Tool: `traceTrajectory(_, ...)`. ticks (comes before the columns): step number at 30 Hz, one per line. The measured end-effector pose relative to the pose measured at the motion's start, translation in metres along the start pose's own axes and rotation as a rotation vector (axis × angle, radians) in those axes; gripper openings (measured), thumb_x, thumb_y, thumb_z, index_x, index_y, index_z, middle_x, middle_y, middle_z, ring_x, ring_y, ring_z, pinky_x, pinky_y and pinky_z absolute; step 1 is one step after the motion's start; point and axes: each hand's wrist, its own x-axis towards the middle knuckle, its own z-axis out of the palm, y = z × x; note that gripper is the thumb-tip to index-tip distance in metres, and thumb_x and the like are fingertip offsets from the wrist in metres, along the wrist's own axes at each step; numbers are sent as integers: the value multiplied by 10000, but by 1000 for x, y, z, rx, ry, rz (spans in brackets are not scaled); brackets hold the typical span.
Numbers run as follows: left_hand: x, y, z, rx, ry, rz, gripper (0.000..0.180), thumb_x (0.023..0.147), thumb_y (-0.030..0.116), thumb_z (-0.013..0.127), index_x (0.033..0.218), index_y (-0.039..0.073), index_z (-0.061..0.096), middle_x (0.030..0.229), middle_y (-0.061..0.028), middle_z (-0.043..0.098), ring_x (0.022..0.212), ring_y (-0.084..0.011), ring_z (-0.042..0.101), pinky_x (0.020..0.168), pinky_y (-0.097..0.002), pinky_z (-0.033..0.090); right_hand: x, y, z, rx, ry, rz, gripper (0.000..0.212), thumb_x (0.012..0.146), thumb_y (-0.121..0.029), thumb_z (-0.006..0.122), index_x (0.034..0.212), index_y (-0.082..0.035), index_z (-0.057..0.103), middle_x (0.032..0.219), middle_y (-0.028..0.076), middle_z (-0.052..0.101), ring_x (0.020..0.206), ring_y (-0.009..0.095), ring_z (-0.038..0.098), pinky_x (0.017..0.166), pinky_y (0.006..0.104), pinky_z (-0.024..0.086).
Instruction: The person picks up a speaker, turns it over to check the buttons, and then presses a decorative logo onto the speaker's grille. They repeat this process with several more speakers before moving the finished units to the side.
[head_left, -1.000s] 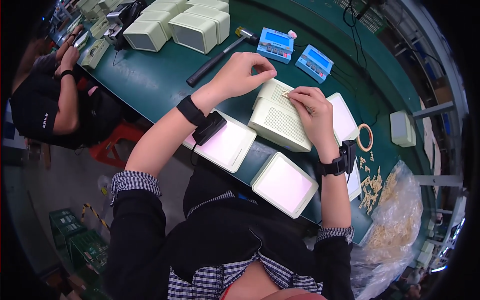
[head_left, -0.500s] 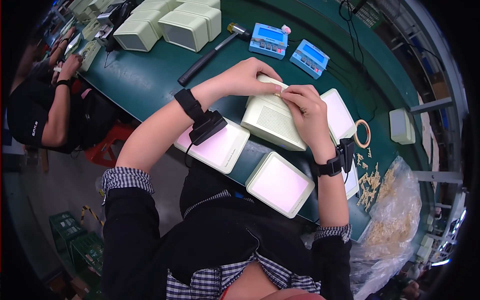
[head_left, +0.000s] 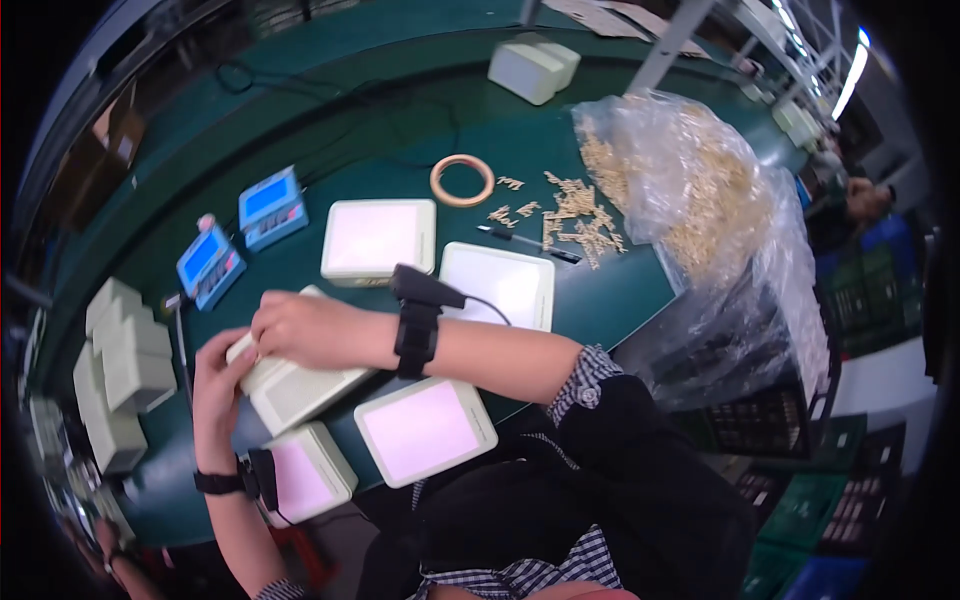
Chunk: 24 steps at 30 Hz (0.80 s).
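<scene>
A cream plastic box housing (head_left: 300,402) with a fine perforated grille lies tilted on the green bench in front of me. At its far left end my left hand (head_left: 217,385) grips the edge between thumb and fingers. Beside it, my right hand (head_left: 310,330) lies over the top of the housing, its fingers curled together close to my left thumb; whatever is in the fingertips is hidden. Near my hands lie cream boxes with pale pink faces: one box (head_left: 425,430) by the front edge, another box (head_left: 305,475) below my left wrist, a third box (head_left: 380,240) behind my right hand.
Small tan plastic pieces (head_left: 580,222) lie by a pen (head_left: 525,243) and a tape roll (head_left: 462,181). A clear bag (head_left: 700,170) of such pieces hangs over the right edge. Two blue devices (head_left: 270,207), a hammer (head_left: 182,340) and stacked cream boxes (head_left: 140,365) stand left.
The view has swung right, so the bench things shift left and the bag shows fully. Both hands stay together at the housing; my right hand now covers more of its top.
</scene>
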Motion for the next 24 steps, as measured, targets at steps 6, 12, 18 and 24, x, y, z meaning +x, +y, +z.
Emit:
traceTrajectory(6, 0, -5, 0, -5, -10, 7, 289, 882, 86, 675, 1152, -4, 625, 1050, -75, 669, 957, -134, 629, 857, -267, 484, -2, -3, 1, 49, 20, 83, 92, 795, -84, 649, 806, -42, 731, 907, 74, 669, 958, 253, 572, 867, 347, 491)
traceTrajectory(12, 4, 0, 8, -22, 12, -8, 277, 879, 59, 678, 1140, -18, 625, 1026, -76, 674, 925, -132, 630, 848, -267, 479, -6, 0, 0, 58, 50, 122, 93, 802, -118, 669, 785, -52, 732, 890, 69, 669, 938, 250, 579, 851, 344, 499)
traceTrajectory(18, -5, 7, 4, 112, 49, 59, 261, 872, 49, 679, 1117, -19, 619, 1028, -70, 660, 943, -121, 612, 855, -265, 474, 4, -3, 1, 39, 44, 157, 93, 785, -167, 715, 818, -81, 724, 1004, 71, 638, 1046, 262, 545, 893, 374, 471)
traceTrajectory(24, 1, 12, 9, 154, -14, -56, 287, 865, 89, 695, 1128, 5, 621, 1062, -56, 641, 968, -124, 596, 842, -263, 483, -13, 14, 4, 167, 200, 711, 380, 784, -272, 761, 1110, -103, 664, 1148, 159, 581, 1156, 319, 534, 994, 395, 431)
